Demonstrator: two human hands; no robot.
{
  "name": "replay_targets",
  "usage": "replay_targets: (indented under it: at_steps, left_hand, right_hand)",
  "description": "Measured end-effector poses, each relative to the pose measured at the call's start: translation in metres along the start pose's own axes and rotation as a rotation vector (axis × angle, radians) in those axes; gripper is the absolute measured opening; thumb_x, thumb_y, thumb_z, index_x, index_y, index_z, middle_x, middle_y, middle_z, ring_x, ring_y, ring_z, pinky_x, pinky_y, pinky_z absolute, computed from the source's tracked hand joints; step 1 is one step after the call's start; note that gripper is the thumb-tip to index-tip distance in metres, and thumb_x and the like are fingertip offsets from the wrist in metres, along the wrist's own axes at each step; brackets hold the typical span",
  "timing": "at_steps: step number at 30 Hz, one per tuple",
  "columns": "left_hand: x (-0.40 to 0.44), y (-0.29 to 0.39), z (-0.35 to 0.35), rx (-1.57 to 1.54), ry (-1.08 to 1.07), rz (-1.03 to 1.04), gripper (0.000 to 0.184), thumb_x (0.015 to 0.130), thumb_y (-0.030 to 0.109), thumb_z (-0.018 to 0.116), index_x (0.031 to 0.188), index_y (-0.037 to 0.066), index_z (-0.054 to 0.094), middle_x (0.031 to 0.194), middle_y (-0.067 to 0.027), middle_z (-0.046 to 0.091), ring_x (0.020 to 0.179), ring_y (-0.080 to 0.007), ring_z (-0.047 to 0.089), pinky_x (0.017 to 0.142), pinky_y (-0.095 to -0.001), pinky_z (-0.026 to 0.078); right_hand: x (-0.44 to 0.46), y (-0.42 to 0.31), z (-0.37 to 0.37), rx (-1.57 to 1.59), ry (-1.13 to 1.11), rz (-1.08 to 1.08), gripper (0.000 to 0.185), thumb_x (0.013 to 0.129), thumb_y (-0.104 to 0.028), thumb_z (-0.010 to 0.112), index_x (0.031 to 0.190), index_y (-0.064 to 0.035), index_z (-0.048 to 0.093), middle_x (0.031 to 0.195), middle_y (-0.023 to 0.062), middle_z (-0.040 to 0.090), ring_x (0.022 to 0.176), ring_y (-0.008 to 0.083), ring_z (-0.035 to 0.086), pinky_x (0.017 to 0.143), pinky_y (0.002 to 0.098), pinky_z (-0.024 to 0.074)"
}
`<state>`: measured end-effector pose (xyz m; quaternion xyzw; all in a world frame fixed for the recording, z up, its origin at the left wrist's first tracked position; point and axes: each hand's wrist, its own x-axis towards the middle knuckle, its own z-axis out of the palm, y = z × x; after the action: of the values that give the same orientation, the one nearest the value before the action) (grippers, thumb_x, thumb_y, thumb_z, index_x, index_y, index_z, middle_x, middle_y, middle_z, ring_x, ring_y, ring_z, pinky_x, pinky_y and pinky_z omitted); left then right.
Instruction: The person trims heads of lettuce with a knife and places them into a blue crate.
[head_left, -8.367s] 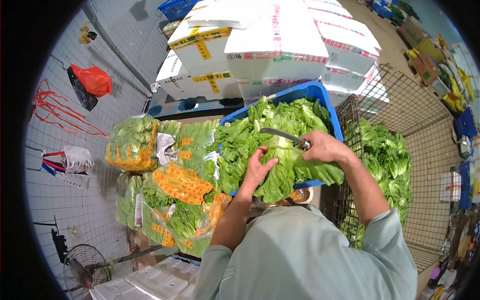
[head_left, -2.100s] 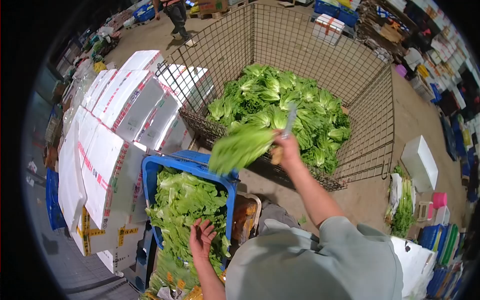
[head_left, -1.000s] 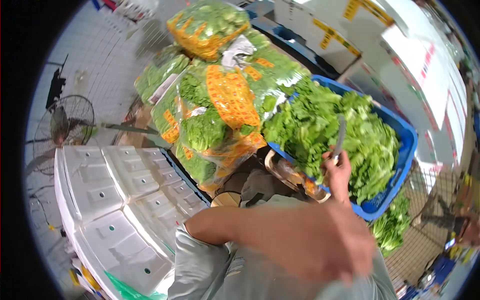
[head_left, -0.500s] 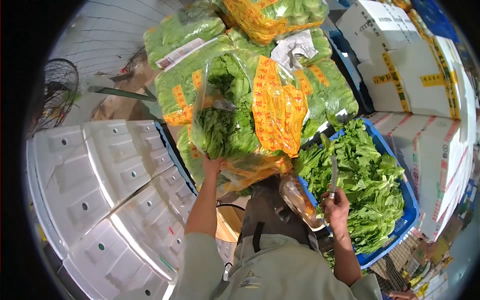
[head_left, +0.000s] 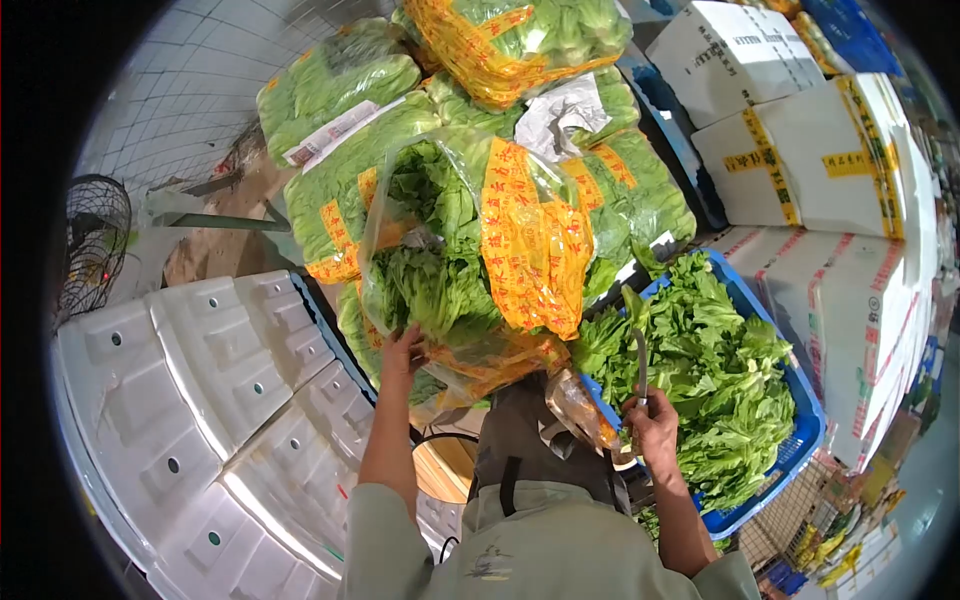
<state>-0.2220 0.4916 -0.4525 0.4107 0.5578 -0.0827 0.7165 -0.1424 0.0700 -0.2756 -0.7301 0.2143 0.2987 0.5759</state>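
My left hand is at the lower edge of an open clear bag of leafy greens, its fingers bent against the greens; how firmly they grip is hard to make out. An orange-printed flap of plastic lies on the bag's right side. My right hand is wrapped round the handle of a knife, whose curved blade points up and away from me. Just beyond the knife, loose lettuce leaves fill a blue crate.
More bagged lettuce is stacked behind the open bag. White foam boxes stand at the right, white foam lids or trays at the left. A fan is at the far left, and a wire cage at the lower right.
The view has swung from the wire cage back to the bags. The lettuce head has left my right hand, which keeps the knife. My left hand has moved from above the crate to the open bag.
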Motion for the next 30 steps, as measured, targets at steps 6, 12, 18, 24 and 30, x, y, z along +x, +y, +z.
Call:
replay_targets:
  at_steps: [6,12,18,24,30]
  left_hand:
    - [0.010,-0.045,0.068,-0.183,0.264,0.100,0.082,0.075,0.035,0.078,0.139,0.008,0.034,0.128,-0.0118,0.049,0.111,-0.0274,0.050,0.075,-0.0398,0.053]
    - [0.063,-0.066,0.056,-0.300,0.047,0.201,0.048,0.083,0.016,0.069,0.126,0.006,0.051,0.119,-0.0080,0.056,0.102,-0.0241,0.056,0.084,-0.0371,0.051]
    - [0.016,-0.027,0.014,-0.065,-0.069,0.290,0.053,0.083,0.016,0.068,0.130,0.010,0.043,0.124,-0.0099,0.054,0.111,-0.0247,0.052,0.080,-0.0409,0.049]
    - [-0.148,-0.013,0.080,0.307,-0.289,0.455,0.062,0.084,0.003,0.062,0.139,0.014,0.034,0.128,-0.0083,0.049,0.110,-0.0278,0.053,0.078,-0.0443,0.051]
    - [-0.306,-0.049,0.197,0.495,-0.647,0.610,0.092,0.058,0.001,0.066,0.143,0.003,0.031,0.134,-0.0109,0.046,0.121,-0.0245,0.047,0.103,-0.0360,0.038]
  right_hand:
    - [0.003,0.007,0.008,0.022,0.018,0.055,0.035,0.077,-0.004,0.057,0.113,-0.0003,0.055,0.088,0.0059,0.062,0.073,0.0124,0.057,0.063,0.0256,0.0480]
    - [-0.024,0.011,-0.004,0.106,-0.027,-0.094,0.033,0.083,-0.009,0.058,0.115,0.0003,0.053,0.087,0.0064,0.060,0.074,0.0135,0.053,0.067,0.0286,0.0450]
    - [-0.047,0.037,-0.050,-0.025,0.068,-0.106,0.027,0.080,-0.013,0.058,0.104,-0.0009,0.055,0.076,0.0042,0.057,0.069,0.0127,0.052,0.063,0.0293,0.0437]
    - [-0.073,0.074,-0.112,0.110,0.168,-0.209,0.030,0.083,-0.011,0.059,0.112,-0.0042,0.057,0.073,0.0025,0.054,0.067,0.0125,0.048,0.061,0.0283,0.0425]
    - [-0.111,0.105,-0.248,0.160,0.455,-0.438,0.032,0.082,-0.013,0.062,0.113,-0.0036,0.060,0.092,0.0066,0.065,0.074,0.0135,0.058,0.069,0.0272,0.0480]
